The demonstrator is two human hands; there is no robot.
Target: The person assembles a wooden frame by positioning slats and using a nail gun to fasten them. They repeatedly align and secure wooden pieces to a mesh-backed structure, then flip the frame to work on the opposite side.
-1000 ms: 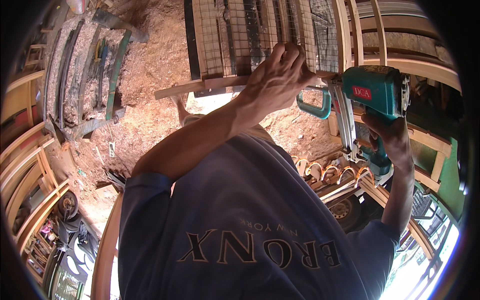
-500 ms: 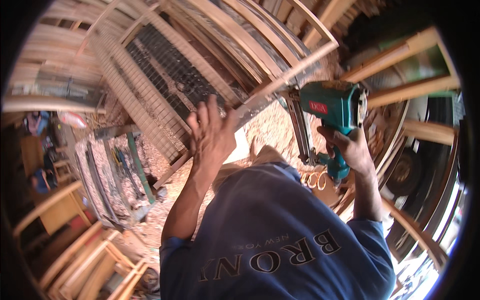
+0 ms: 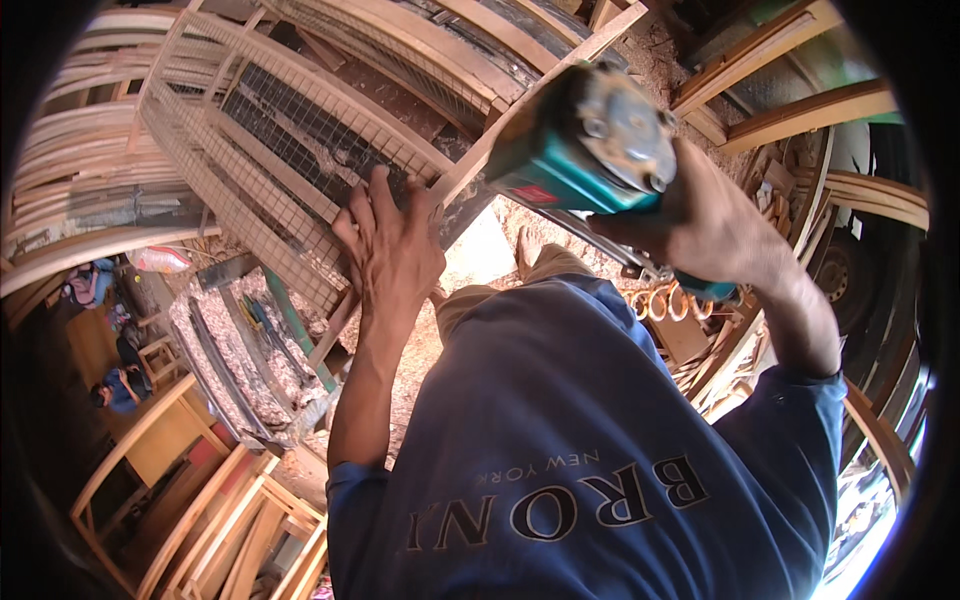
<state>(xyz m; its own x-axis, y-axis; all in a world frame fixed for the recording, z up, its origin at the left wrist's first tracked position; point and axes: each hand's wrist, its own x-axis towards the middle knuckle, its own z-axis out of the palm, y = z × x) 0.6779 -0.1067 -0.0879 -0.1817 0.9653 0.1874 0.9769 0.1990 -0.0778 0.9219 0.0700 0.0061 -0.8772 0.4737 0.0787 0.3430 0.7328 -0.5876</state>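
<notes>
A slatted wooden frame with wire mesh slants across the upper left. My left hand rests on its near end, fingers spread and slightly bent over the mesh and wood, the thumb out of sight. In my right hand is a teal nail gun, the fingers closed around its handle. The tool is raised over the frame's right-hand end rail, its body tilted toward me. Its head covers part of the rail, so I cannot tell whether the nose touches the wood.
An orange coiled air hose hangs below the gun. Wood shavings cover the low bench at left, where tools lie. Wooden frames stand at lower left, with timber at upper right. A vehicle wheel is at right.
My right hand has brought the nail gun up and left, tilting it over the frame's end rail. The left hand has shifted slightly but stays on the frame.
</notes>
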